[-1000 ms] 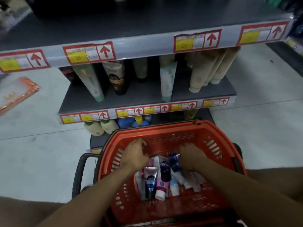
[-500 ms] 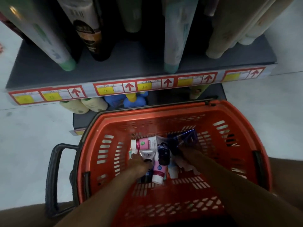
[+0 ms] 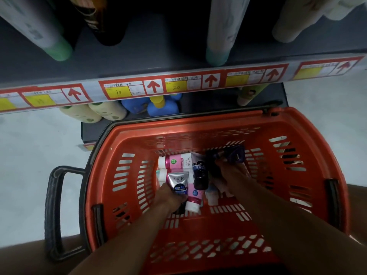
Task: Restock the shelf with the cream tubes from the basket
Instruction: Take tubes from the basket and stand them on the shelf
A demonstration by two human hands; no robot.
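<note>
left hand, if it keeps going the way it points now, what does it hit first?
The left hand points up and forward into the pile and already touches the silver tube. Past that, probably the pink-and-white tube lying crosswise, then the basket's far wall; depth is unclear from one view.

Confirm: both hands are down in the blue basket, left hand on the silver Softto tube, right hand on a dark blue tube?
One thing is off: the basket is orange-red, not blue, as the head view shows. The rest holds: the left hand holds the silver Softto tube, and the right hand holds a dark blue tube.
</note>
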